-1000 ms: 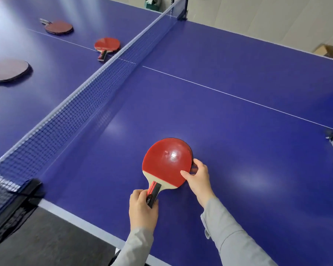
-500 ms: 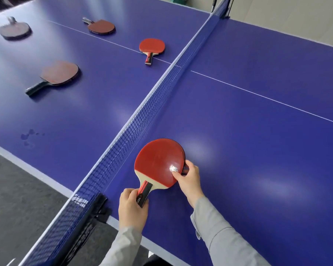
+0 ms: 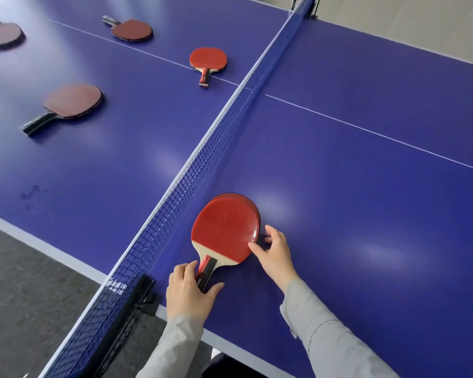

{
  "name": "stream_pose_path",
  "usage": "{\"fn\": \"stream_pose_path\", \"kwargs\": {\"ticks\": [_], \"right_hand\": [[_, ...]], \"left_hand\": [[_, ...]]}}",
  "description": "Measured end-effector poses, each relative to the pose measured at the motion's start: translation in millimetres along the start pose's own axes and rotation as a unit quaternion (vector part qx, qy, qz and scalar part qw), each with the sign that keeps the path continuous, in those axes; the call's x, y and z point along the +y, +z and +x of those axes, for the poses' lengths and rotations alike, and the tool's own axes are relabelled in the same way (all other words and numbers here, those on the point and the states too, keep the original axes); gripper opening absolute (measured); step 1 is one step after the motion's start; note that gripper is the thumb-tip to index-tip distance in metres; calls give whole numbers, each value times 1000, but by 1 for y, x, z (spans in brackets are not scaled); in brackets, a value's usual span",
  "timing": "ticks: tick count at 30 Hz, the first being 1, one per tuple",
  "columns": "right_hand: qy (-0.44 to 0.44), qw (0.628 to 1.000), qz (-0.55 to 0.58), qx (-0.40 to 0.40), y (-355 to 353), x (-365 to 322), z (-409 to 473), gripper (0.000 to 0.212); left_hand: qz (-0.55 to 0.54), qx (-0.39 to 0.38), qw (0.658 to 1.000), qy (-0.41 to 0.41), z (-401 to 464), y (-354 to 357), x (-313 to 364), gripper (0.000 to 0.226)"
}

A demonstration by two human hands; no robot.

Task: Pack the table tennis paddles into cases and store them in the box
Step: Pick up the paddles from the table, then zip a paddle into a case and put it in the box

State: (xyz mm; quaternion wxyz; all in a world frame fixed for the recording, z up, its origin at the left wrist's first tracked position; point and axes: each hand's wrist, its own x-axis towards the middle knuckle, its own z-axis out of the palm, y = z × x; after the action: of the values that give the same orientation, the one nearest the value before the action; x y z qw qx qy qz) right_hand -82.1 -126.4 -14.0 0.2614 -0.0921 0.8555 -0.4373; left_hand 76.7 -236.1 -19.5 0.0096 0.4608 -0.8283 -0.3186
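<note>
A red paddle [image 3: 224, 230] with a pale wood neck and a red-black handle lies on the blue table [image 3: 352, 214], close to the net. A dark rim peeks out beyond its far edge, like a second blade underneath. My left hand [image 3: 189, 293] pinches the handle end between thumb and fingers. My right hand [image 3: 275, 253] holds the blade's right edge, thumb on the red rubber and fingers curled at the rim. Across the net lie several more paddles: a bright red one [image 3: 208, 60], a dark red one [image 3: 131, 30], one with a black handle [image 3: 74, 100] and one at the far left [image 3: 2, 34]. No case or box is in view.
The net [image 3: 202, 165] runs diagonally across the table, its clamp post [image 3: 142, 296] just left of my left hand. The table's near edge [image 3: 224, 342] runs under my forearms. Grey floor [image 3: 25, 282] lies at the lower left.
The view has swung left, bringing more paddles across the net into sight. Both hands stay on the red paddle; my right fingers have spread a little and the dark rim underneath shows more.
</note>
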Motion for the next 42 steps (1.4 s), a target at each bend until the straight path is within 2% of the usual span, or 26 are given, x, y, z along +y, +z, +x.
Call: {"fn": "stream_pose_path", "kwargs": {"ticks": [3,7,10,14,17,22,30,37,42], "right_hand": [[-17,999,-44,6,-22,6,-13,63],[-55,982,-181,-5,-63,11,-34,65],[-70,955,-288,0,-100,13,-51,65],[-54,929,-362,43,-161,20,-78,66],[-43,917,-391,71,-205,31,-101,68],[-23,908,-396,133,-282,60,-154,70],[21,892,-393,221,-416,151,-289,70],[96,870,-386,291,-524,231,-400,61],[135,862,-370,319,-580,273,-443,65]], "left_hand": [[59,18,997,52,-7,-17,6,82],[98,30,974,203,-2,-39,34,70],[172,-29,939,297,13,-46,76,75],[294,-86,867,392,15,-35,143,83],[334,-93,834,429,-5,-22,184,82],[347,-95,808,467,-66,7,248,81],[294,-110,786,532,-230,85,348,80],[291,-114,733,604,-372,154,420,77],[280,-123,713,631,-435,195,473,77]]}}
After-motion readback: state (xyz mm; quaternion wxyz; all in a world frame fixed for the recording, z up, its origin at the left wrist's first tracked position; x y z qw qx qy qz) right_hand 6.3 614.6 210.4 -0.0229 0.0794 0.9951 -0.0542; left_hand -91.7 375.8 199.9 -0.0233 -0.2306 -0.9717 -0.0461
